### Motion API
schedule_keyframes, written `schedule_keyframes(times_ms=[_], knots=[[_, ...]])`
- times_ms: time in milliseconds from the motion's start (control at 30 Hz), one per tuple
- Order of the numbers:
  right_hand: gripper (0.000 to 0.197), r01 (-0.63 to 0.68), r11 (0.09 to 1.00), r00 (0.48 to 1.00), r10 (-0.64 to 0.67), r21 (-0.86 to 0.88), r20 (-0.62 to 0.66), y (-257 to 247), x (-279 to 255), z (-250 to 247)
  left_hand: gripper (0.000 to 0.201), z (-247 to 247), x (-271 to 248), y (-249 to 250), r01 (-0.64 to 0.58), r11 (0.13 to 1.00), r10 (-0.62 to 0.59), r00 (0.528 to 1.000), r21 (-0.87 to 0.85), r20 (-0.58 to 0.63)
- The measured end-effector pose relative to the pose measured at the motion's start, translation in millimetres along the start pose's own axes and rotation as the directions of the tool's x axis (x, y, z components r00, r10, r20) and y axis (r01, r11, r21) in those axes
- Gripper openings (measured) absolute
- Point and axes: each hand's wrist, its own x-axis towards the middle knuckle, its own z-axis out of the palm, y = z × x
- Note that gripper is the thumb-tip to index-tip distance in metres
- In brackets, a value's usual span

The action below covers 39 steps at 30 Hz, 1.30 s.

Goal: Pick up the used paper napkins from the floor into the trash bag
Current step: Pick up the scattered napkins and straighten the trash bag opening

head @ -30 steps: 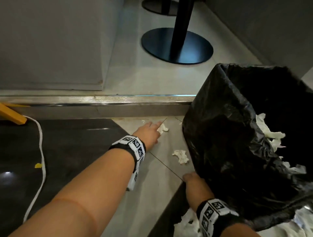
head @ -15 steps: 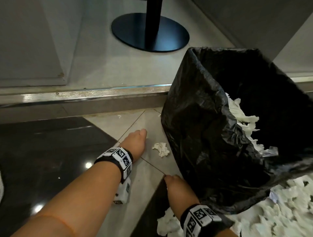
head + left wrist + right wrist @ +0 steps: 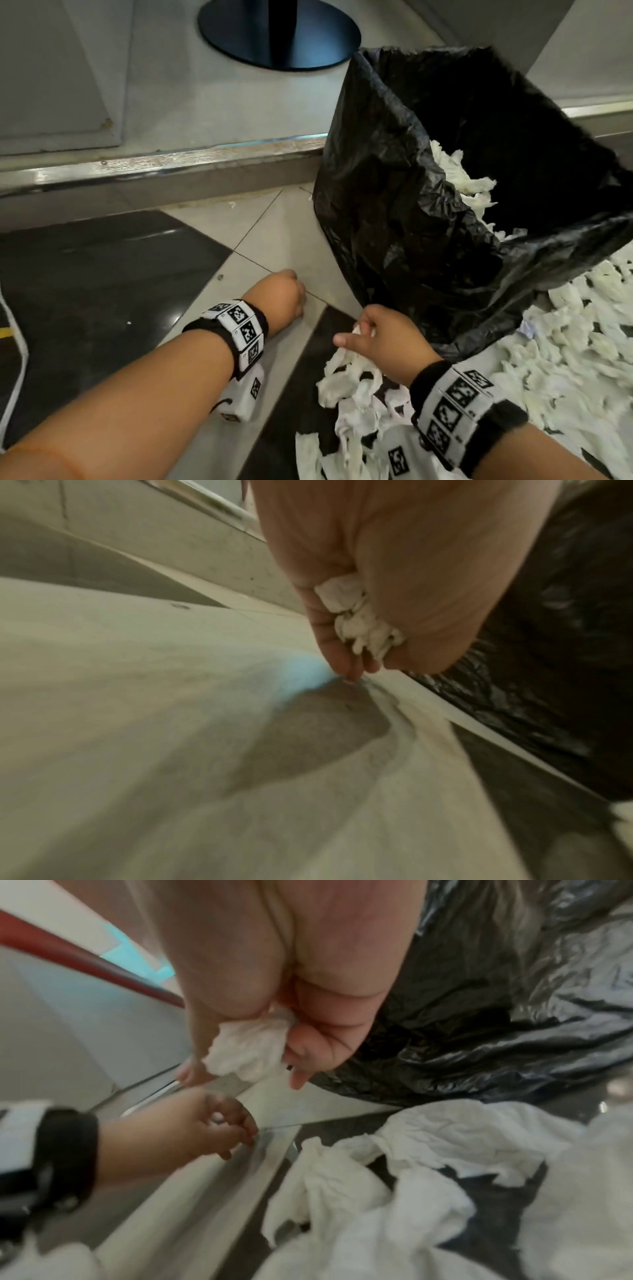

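A black trash bag [image 3: 428, 192] stands open on the floor at the right, with white crumpled napkins [image 3: 459, 178] inside. My left hand [image 3: 284, 294] is low over the pale tile left of the bag; its fingers are curled round crumpled white napkins [image 3: 359, 620]. My right hand [image 3: 373, 329] is at the bag's foot and grips a wad of white napkin [image 3: 250, 1047]. Many more napkins [image 3: 359, 394] lie on the floor under and to the right of my right wrist.
A metal-edged step [image 3: 171, 164] runs across behind my hands. On the raised floor stands a round black table base [image 3: 277, 34]. A white cord [image 3: 17, 342] lies at the left on the dark tile. A grey wall panel [image 3: 51, 85] is at upper left.
My left hand has drawn back from near the step, and the two loose napkins on the pale tile are gone from it. My right hand has lifted and closed on a napkin.
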Motion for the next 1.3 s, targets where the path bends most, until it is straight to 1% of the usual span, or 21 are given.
schedule_keyframes(times_ms=[33,100,167,200,267,333,433,500,633,667,700,800,833,867,933,1000,1067,1133,1167,1233,1300], knots=[[0.037,0.033,0.997,0.999,-0.032,-0.067,0.02,1,-2,3,0.018,-1,-8,2,0.015,1.0,-0.016,1.0,-0.026,-0.002],[0.038,0.108,0.953,0.988,-0.071,-0.285,0.139,6,-3,17,0.015,-2,-27,5,0.021,0.998,-0.022,1.0,-0.061,-0.019],[0.059,0.178,0.862,0.961,-0.048,-0.475,0.272,16,-2,35,0.017,-6,-46,8,0.008,0.996,-0.01,1.0,-0.088,-0.014],[0.059,0.214,0.82,0.949,-0.045,-0.531,0.312,21,-1,41,0.018,-9,-56,9,0.015,0.995,-0.016,1.0,-0.097,-0.003],[0.041,0.284,0.771,0.936,-0.094,-0.57,0.339,23,1,44,0.019,-13,-76,11,0.043,0.993,-0.043,0.999,-0.11,0.005],[0.028,0.28,0.801,0.946,-0.135,-0.529,0.296,17,2,37,0.021,-16,-95,13,0.087,0.991,-0.086,0.996,-0.103,0.014],[0.033,0.226,0.907,0.971,-0.183,-0.354,0.151,1,1,15,0.022,-21,-120,18,0.158,0.986,-0.155,0.986,-0.044,0.063],[0.038,0.279,0.936,0.959,-0.261,-0.214,0.107,-10,-1,-1,0.02,-28,-134,29,0.206,0.978,-0.204,0.976,-0.016,0.081],[0.047,0.301,0.949,0.944,-0.311,0.097,0.112,-18,-9,-23,0.018,-40,-159,66,0.331,0.943,-0.329,0.943,-0.024,0.057],[0.046,0.294,0.947,0.942,-0.31,0.131,0.128,-18,-11,-28,0.018,-42,-165,78,0.355,0.935,-0.353,0.934,-0.024,0.061],[0.041,0.303,0.948,0.938,-0.315,0.097,0.147,-19,-13,-31,0.018,-43,-172,92,0.378,0.926,-0.376,0.924,-0.019,0.067],[0.029,0.37,0.923,0.914,-0.341,-0.108,0.219,-18,-29,-45,0.018,-43,-190,132,0.439,0.898,-0.435,0.897,-0.039,0.084],[0.028,0.36,0.928,0.918,-0.332,-0.1,0.217,-17,-37,-52,0.018,-40,-196,143,0.457,0.888,-0.452,0.888,-0.056,0.083],[0.026,0.351,0.935,0.917,-0.334,-0.048,0.217,-13,-44,-57,0.018,-34,-201,154,0.474,0.878,-0.469,0.879,-0.069,0.084],[0.012,0.336,0.941,0.92,-0.338,0.041,0.198,-3,-55,-63,0.019,-17,-205,172,0.489,0.869,-0.478,0.87,-0.082,0.119],[0.025,0.387,0.92,0.902,-0.391,0.06,0.183,4,-60,-61,0.023,9,-200,179,0.485,0.87,-0.473,0.872,-0.086,0.128],[0.031,0.434,0.9,0.882,-0.433,0.033,0.186,11,-68,-57,0.036,38,-193,182,0.48,0.867,-0.464,0.876,-0.137,0.13],[0.037,0.432,0.902,0.885,-0.423,-0.006,0.197,26,-71,-46,0.055,68,-186,185,0.442,0.875,-0.412,0.894,-0.196,0.178],[0.04,0.437,0.899,0.883,-0.421,-0.036,0.21,31,-73,-40,0.062,79,-185,187,0.426,0.88,-0.394,0.901,-0.208,0.181],[0.049,0.442,0.89,0.875,-0.4,-0.114,0.274,38,-82,-28,0.073,96,-189,191,0.435,0.874,-0.391,0.894,-0.216,0.221],[0.054,0.425,0.891,0.884,-0.369,-0.163,0.287,40,-90,-25,0.078,108,-191,186,0.431,0.89,-0.381,0.883,-0.149,0.273]])
